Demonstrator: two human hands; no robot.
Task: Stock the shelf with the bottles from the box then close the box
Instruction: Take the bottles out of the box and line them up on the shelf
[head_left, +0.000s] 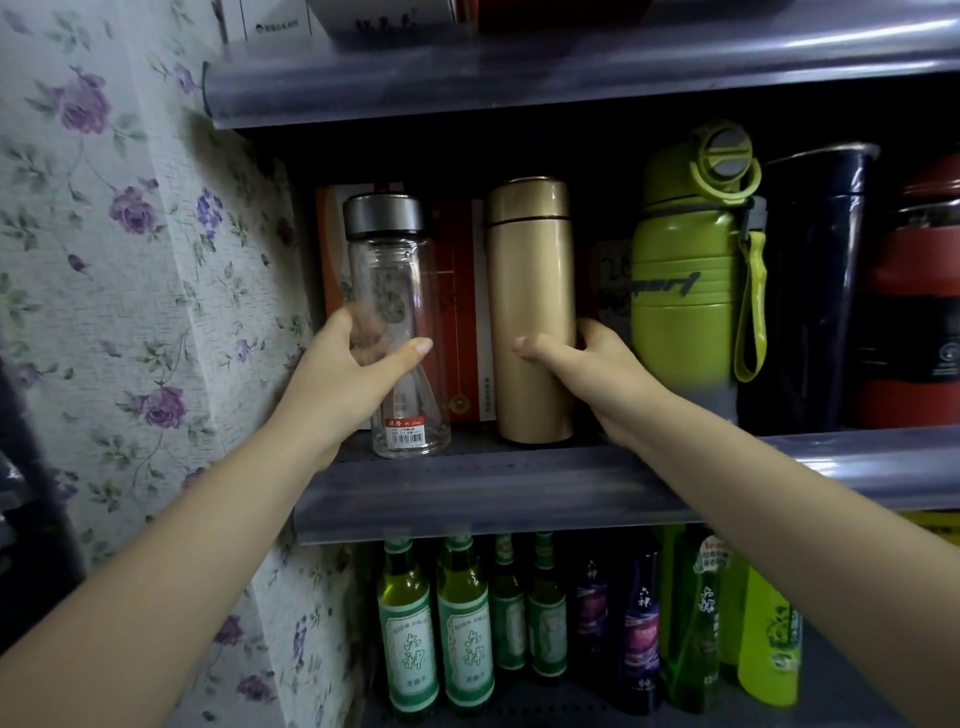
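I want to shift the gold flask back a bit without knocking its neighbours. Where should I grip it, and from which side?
Grip the gold flask around its lower body, coming straight in from the shelf's open front, as the right hand does now. It stands upright with smooth, straight walls, so a wrap grip should hold. The green sport bottle sits close on its right, leaving little room for a sideways approach.

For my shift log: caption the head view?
Left hand grips clear bottle, right hand gold flask on shelf.

Floral wallpaper (130, 260), possibly boxes (457, 312) behind.
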